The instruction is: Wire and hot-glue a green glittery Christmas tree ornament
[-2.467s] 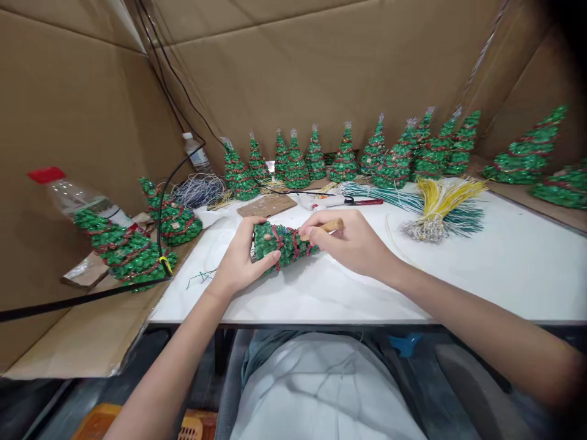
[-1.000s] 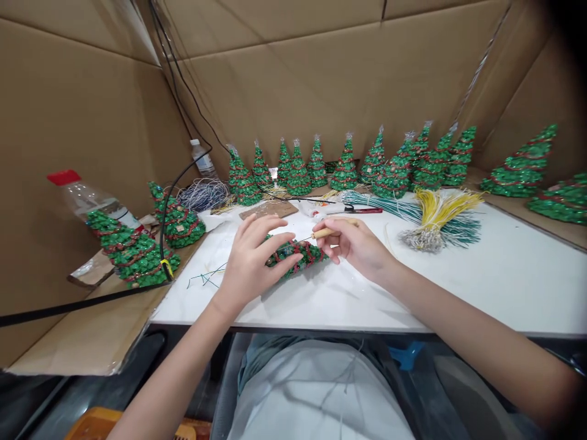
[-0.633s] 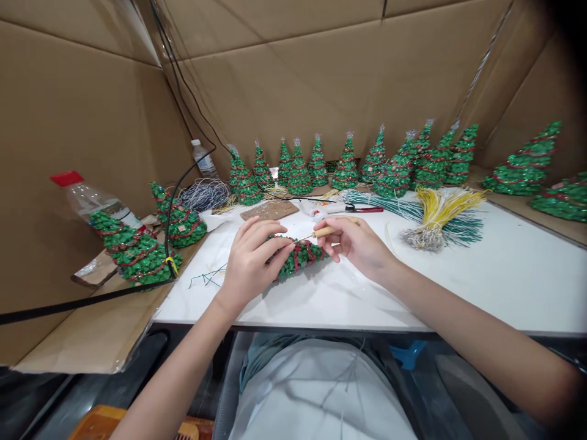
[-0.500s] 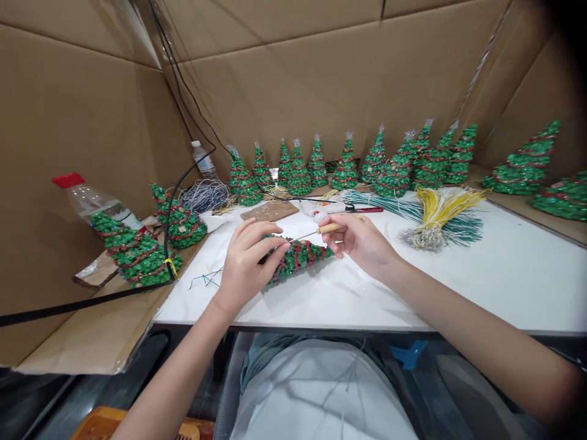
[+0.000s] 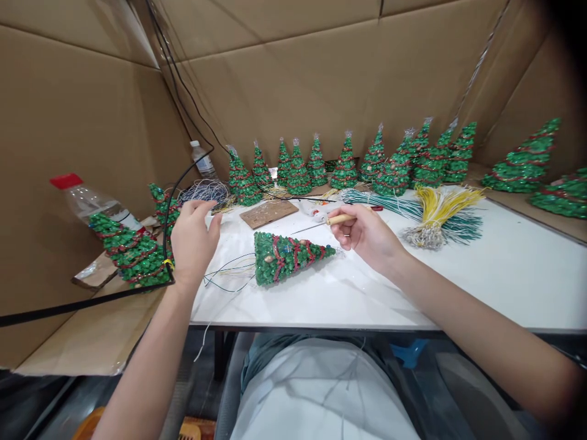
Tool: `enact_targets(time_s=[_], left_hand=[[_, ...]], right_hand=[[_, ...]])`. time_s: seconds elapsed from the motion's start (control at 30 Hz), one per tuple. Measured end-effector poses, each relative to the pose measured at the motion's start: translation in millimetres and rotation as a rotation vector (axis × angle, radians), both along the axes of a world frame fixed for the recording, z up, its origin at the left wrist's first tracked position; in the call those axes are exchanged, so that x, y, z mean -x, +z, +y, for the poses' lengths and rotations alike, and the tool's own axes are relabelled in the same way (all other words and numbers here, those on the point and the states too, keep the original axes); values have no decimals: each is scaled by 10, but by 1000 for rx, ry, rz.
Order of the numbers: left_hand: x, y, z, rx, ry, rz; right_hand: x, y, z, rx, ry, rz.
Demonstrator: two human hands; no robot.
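A small green Christmas tree (image 5: pixel 293 259) with red garland lies on its side on the white table, its tip toward my right hand (image 5: pixel 360 231). Thin green and pale wires (image 5: pixel 229 275) trail from its base to the left. My right hand grips the wooden handle of an awl (image 5: pixel 338 219), whose thin metal shaft points left above the tree without touching it. Left of the tree, my left hand (image 5: pixel 195 238) is raised with thumb and fingers apart, and nothing shows between them. It partly covers another tree behind it.
Several decorated trees (image 5: pixel 299 171) stand along the cardboard wall. Bundles of yellow-white wires (image 5: pixel 433 214) and green wires (image 5: pixel 389 203) lie at right. A brown board (image 5: pixel 268 214) and tangled wire (image 5: pixel 206 190) are behind. A black cable (image 5: pixel 92 300) and red-capped bottle (image 5: pixel 98 205) occupy the left.
My left hand has let go at the tree and moved left, uncovering the tree's base and its wires. The awl has shifted slightly right and up with my right hand.
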State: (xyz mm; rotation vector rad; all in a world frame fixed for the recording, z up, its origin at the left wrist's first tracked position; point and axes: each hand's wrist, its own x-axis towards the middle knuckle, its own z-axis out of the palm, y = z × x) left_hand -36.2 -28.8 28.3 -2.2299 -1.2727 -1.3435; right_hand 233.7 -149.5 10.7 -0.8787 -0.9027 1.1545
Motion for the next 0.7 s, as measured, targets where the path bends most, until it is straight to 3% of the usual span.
enact_targets(time_s=[0.1, 0.2, 0.3, 0.43, 0.57, 0.7], left_hand=[[-35, -9, -56, 125, -139, -5], [-133, -9, -267, 316, -377, -45], [-218, -9, -502, 331, -527, -14], [-265, -44, -643, 291, -531, 127], [-279, -123, -601, 388, -513, 221], [-285, -197, -528, 456, -513, 194]], right_hand=[[2, -6, 4, -2, -14, -17], [6, -16, 9, 5, -26, -35], [13, -22, 8, 17, -18, -32], [15, -27, 4, 3, -14, -40], [13, -36, -17, -80, -78, -153], [42, -39, -88, -172, -164, -324]])
